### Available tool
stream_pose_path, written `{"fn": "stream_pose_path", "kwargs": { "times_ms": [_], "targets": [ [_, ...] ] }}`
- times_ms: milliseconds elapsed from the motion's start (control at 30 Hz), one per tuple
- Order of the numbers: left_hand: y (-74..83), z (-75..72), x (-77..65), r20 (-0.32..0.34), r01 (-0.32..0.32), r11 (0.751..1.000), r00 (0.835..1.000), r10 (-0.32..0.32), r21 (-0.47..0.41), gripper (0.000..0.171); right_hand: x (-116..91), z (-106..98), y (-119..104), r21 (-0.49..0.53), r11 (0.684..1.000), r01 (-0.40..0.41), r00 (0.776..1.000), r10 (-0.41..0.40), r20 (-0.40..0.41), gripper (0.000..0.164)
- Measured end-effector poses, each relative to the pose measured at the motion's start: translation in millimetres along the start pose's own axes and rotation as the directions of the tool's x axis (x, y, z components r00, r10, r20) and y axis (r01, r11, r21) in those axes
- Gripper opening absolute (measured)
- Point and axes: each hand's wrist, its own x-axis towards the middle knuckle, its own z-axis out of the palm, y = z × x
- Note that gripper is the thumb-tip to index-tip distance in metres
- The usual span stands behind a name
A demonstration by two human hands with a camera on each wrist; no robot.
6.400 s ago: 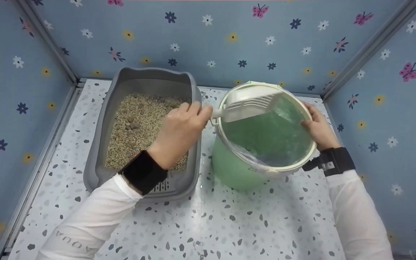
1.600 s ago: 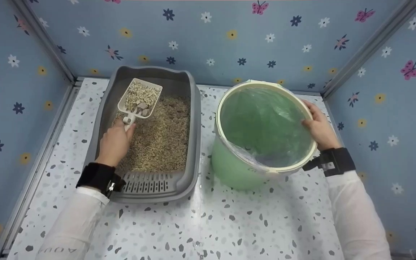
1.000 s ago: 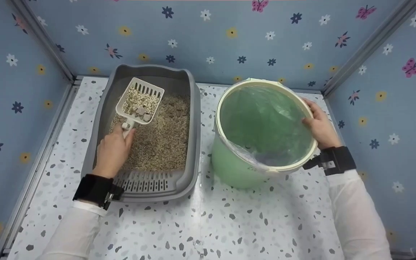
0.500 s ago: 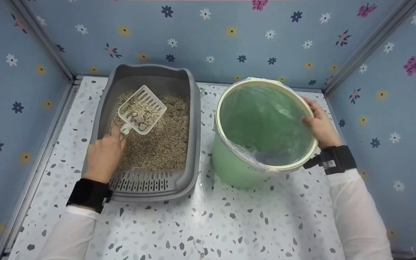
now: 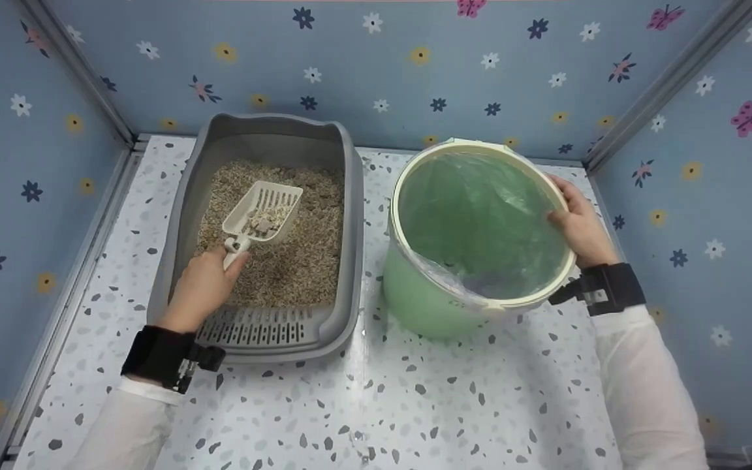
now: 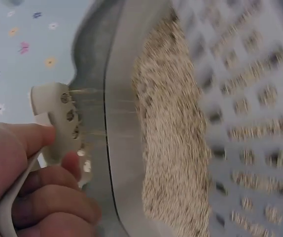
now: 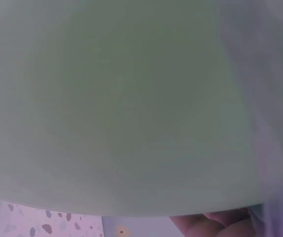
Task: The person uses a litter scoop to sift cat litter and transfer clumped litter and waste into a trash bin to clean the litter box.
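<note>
My left hand (image 5: 201, 282) grips the handle of a white slotted litter scoop (image 5: 277, 194) over the grey litter box (image 5: 352, 254). Some pellets and a few greyish clumps (image 5: 262, 226) lie in the scoop near its handle. Beneath it, tan litter (image 5: 291, 277) covers the box floor. The left wrist view has the scoop (image 6: 57, 106) from the side, with blurred streaks of grains below its slots. On the right, my right hand (image 5: 581, 227) holds the cream rim of a green bin (image 5: 431, 303), thumb over the inner edge. A clear plastic bag (image 5: 480, 215) lines the bin.
A perforated step (image 5: 258, 328) forms the box's near end. Box and bin stand side by side on a speckled white tabletop (image 5: 376, 405). Blue flowered panels (image 5: 402, 72) close off the back and both sides.
Earlier the scoop was over the bin; then it came up full from the litter. Since then it has shifted and tilted about, and its load has shrunk. The right hand stays on the rim.
</note>
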Motion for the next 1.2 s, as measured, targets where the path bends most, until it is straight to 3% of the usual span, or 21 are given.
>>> {"fn": "stream_pose_path", "kwargs": {
  "times_ms": [167,300,433,733,867,1033,1133,1200],
  "targets": [
    [3.3,-2.6,1.7,0.178,0.07,0.987,0.983,-0.043,-0.145,0.04,-0.3,-0.8,0.2,0.011,1.0,0.0,1.0,0.0,0.002,0.065],
    [6.5,-6.1,0.4,0.252,0.111,0.975,0.966,-0.06,-0.194,0.042,-0.8,-0.8,-0.2,0.013,1.0,0.0,1.0,0.0,-0.002,0.065],
    [7.3,-8.0,-0.4,0.272,0.116,0.97,0.961,-0.055,-0.215,0.043,-0.8,-0.9,-0.6,0.012,1.0,-0.002,1.0,0.003,-0.005,0.066],
    [4.5,-8.2,-1.5,0.251,0.097,0.977,0.967,-0.048,-0.187,0.04,-1.2,-0.2,-0.3,-0.017,1.0,-0.007,1.0,0.007,-0.005,0.064],
    [2.0,-6.4,-4.0,0.179,0.074,0.991,0.982,-0.053,-0.108,0.045,-1.4,0.6,-0.5,-0.027,1.0,-0.011,1.0,0.011,-0.006,0.063],
    [-1.2,-1.7,-7.6,-0.005,-0.003,1.0,1.0,0.003,0.021,0.05,-1.4,0.4,-0.5,-0.009,1.0,-0.011,1.0,0.011,-0.006,0.064],
    [-3.0,1.3,-8.9,-0.11,-0.058,0.994,0.992,0.069,0.095,0.046,-1.2,-0.2,-0.3,0.002,1.0,-0.011,1.0,0.011,-0.003,0.064],
    [-5.5,3.0,-9.4,-0.182,-0.102,0.98,0.974,0.133,0.17,0.041,-1.0,-0.5,-0.2,0.01,1.0,-0.012,1.0,0.012,-0.002,0.065]
  ]
}}
